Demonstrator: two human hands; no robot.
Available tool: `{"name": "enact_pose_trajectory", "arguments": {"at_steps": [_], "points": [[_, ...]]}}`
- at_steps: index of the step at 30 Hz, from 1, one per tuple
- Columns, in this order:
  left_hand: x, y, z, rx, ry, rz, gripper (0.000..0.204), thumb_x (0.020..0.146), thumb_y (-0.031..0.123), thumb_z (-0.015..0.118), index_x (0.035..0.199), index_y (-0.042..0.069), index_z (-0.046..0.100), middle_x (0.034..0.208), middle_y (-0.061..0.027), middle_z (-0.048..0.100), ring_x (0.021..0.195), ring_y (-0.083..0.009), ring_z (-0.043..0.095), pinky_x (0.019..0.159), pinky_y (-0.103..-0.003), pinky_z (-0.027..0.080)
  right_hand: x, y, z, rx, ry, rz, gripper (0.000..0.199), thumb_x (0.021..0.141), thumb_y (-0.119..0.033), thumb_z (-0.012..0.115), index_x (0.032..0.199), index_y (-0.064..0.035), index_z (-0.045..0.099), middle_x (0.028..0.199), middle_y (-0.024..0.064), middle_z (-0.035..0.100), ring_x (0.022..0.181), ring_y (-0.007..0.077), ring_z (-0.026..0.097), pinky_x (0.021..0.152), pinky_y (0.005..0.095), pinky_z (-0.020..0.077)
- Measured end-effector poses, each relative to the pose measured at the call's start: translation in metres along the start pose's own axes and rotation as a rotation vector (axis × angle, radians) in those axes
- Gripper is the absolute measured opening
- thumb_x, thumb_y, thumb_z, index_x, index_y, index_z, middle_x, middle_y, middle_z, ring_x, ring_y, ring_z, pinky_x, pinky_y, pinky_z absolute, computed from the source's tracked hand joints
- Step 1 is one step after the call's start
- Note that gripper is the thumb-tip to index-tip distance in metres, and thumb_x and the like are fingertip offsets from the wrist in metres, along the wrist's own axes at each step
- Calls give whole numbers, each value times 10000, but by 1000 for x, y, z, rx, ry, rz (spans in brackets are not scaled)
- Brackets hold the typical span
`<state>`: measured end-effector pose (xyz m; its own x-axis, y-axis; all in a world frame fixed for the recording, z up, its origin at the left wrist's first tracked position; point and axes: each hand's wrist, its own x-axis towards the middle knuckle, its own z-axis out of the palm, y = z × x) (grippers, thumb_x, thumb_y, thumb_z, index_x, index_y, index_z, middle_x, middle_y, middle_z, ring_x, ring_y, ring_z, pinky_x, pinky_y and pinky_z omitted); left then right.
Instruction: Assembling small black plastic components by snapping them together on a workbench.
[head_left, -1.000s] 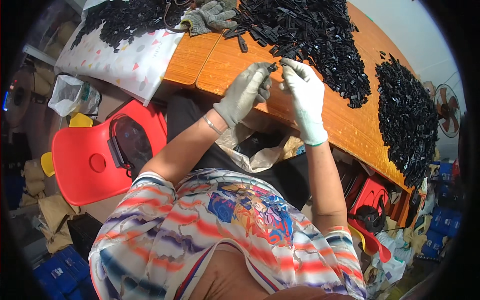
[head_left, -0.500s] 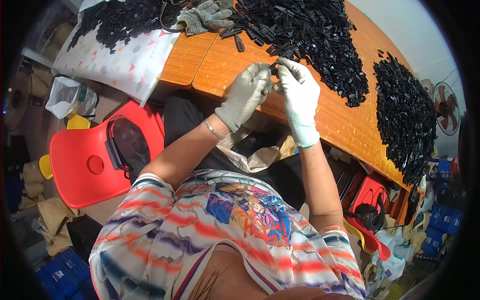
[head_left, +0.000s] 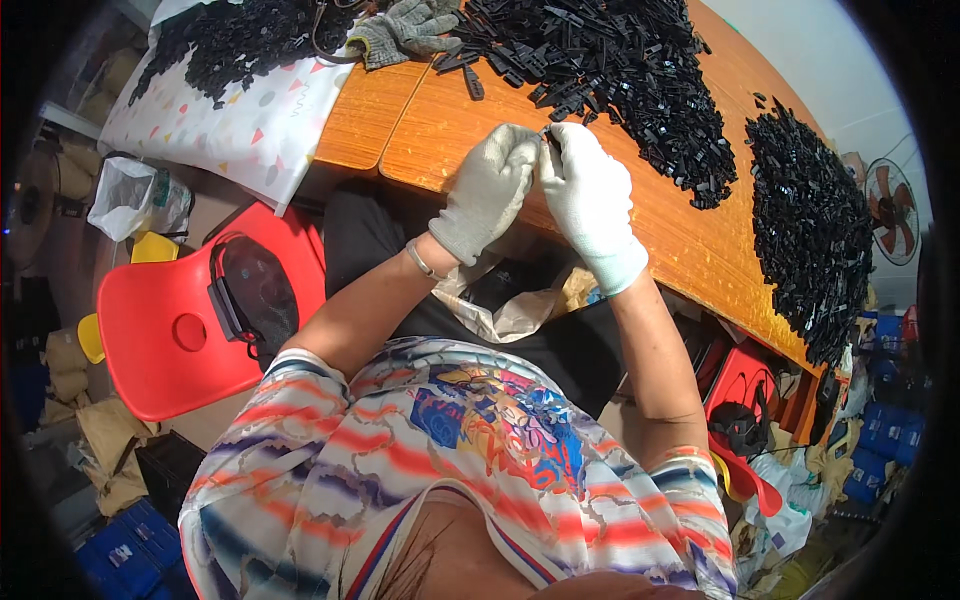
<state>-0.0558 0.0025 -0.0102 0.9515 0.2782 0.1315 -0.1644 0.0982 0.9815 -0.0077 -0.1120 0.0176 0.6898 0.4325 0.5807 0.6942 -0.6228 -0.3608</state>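
Both my hands wear pale work gloves and meet over the near edge of the wooden table (head_left: 420, 130). Between their fingertips is a small black plastic piece (head_left: 547, 136), mostly hidden by the gloves. My left hand (head_left: 492, 185) is closed, thumb and fingers pinching at the piece. Closed as well, my right hand (head_left: 592, 195) grips the piece from the other side. Just beyond them lies a large heap of black plastic clips (head_left: 600, 60), with one loose clip (head_left: 473, 84) at its left side.
A second heap of small black parts (head_left: 810, 230) lies at the right, another dark heap (head_left: 230, 50) on a patterned cloth (head_left: 215, 140) at far left. Grey knit gloves (head_left: 405, 35) rest between. An open bag (head_left: 500, 315) sits below the table edge; a red chair (head_left: 150, 340) stands left.
My right hand has turned and drawn in closer to the left, its fingers now curled more tightly around the piece. The left hand stays almost in place.
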Motion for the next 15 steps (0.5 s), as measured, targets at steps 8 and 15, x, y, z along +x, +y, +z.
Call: {"name": "enact_pose_trajectory", "arguments": {"at_steps": [8,15], "points": [[4,0,16,-153,86,-92,216,983,220,489,977,20,571,687,67,441,573,-14,367,499,-177,317,4,3,-5,29,-106,67,101,828,-168,646,864,-75,627,715,145,647,665,316,653,603,381,509],[11,15,10,-194,-148,-194,249,984,243,489,1091,22,530,719,21,519,525,-21,406,467,-174,331,6,12,-8,230,-3,331,139,865,-161,624,939,-46,650,741,88,667,571,146,605,582,299,487]]}}
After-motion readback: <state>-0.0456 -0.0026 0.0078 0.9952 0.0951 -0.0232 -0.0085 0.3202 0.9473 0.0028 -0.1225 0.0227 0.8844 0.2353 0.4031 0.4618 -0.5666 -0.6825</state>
